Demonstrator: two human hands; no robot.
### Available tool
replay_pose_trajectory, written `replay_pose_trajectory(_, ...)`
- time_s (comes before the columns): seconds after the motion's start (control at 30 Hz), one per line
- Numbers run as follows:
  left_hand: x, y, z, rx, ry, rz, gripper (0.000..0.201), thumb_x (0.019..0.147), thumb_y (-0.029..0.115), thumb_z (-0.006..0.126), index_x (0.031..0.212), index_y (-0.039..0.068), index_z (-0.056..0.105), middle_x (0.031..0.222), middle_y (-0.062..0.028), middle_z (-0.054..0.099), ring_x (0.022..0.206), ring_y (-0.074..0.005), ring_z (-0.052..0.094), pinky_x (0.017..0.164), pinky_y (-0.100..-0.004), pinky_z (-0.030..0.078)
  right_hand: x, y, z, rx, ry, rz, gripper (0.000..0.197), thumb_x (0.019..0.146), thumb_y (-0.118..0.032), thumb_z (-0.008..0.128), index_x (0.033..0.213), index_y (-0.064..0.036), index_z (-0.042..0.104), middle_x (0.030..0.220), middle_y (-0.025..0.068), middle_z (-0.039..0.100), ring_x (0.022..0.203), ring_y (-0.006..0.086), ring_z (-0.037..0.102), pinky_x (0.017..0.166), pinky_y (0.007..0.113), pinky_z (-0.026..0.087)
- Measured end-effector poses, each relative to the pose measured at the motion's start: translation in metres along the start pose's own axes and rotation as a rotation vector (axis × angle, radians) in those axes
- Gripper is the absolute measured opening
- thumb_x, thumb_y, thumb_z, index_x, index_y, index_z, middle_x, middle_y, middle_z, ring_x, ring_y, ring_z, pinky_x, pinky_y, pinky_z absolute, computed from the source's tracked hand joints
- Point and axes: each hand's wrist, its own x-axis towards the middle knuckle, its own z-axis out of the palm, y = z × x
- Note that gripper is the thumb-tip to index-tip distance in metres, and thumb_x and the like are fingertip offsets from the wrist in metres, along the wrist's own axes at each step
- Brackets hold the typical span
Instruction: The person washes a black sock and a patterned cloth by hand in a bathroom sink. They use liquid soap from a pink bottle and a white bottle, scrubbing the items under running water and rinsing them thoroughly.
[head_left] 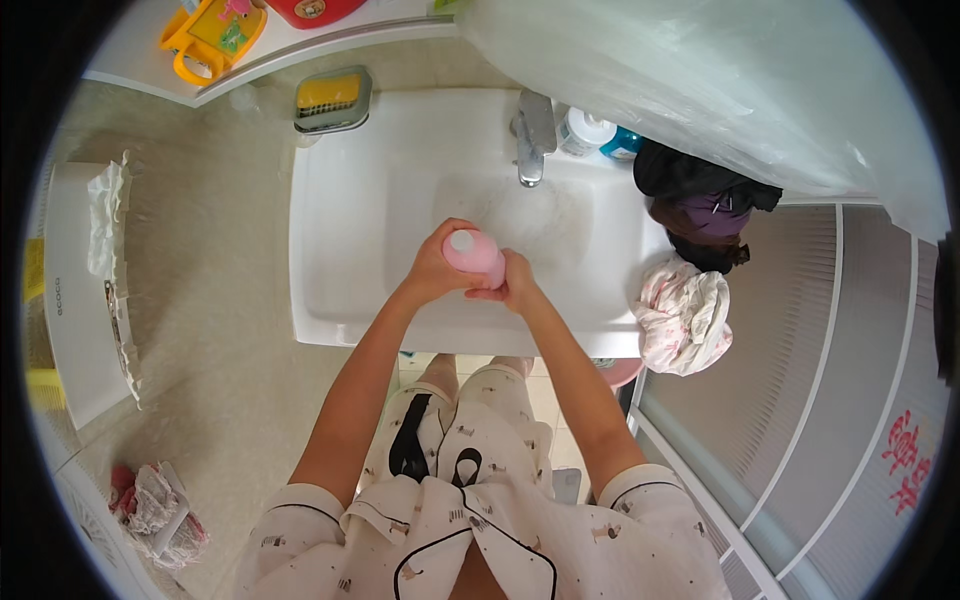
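A pink bottle with a white cap [474, 252] is held over the white sink [350, 250]. My left hand [430, 268] wraps round its left side, near the capped end. On the right, my right hand [513, 284] grips the lower part of the same bottle, its fingers partly hidden behind it. The bottle tilts, with its cap toward me and the upper left. Beyond it stands the chrome faucet [534, 135]; whether water runs from it I cannot tell. Cloudy wet patches show on the basin floor.
A soap dish with a yellow bar [331, 97] sits at the sink's far left corner. White and blue bottles [585, 133] stand beside the faucet. Dark cloth [700, 205] and a crumpled white cloth [685, 316] lie along the right rim. A plastic sheet [700, 80] hangs at upper right.
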Motion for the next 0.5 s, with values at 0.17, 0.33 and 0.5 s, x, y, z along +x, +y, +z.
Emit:
replay_pose_trajectory(0.17,0.008,-0.007,0.013,-0.185,0.198,-0.138,0.065,0.065,0.006,0.088,0.12,0.01,0.054,0.108,-0.0056,0.063,0.099,-0.016,0.063,0.082,-0.0315,0.056,0.086,-0.019,-0.105,-0.508,0.634,-0.886,0.031,0.092,-0.021,0.056,0.073,0.0007,0.069,0.06,0.0144,0.064,0.06,0.0287,0.067,0.058,0.041,0.053)
replay_pose_trajectory(0.33,0.002,-0.024,-0.004,-0.173,0.354,-0.172,0.06,0.069,0.002,0.085,0.12,0.01,0.054,0.105,-0.005,0.064,0.096,-0.0148,0.064,0.081,-0.0309,0.056,0.108,-0.012,-0.125,-0.984,1.081,-0.963,0.022,0.089,-0.02,0.061,0.104,-0.0057,0.068,0.099,0.0216,0.066,0.094,0.0392,0.064,0.08,0.048,0.049)
replay_pose_trajectory(0.5,0.015,-0.048,0.008,-0.093,0.347,-0.162,0.062,0.069,0.004,0.087,0.121,0.008,0.053,0.109,-0.0056,0.063,0.099,-0.0161,0.063,0.084,-0.0321,0.055,0.116,0.029,-0.079,0.143,0.224,-0.382,0.028,0.098,-0.022,0.054,0.112,0.0001,0.065,0.108,0.0113,0.067,0.09,0.025,0.065,0.083,0.036,0.052)
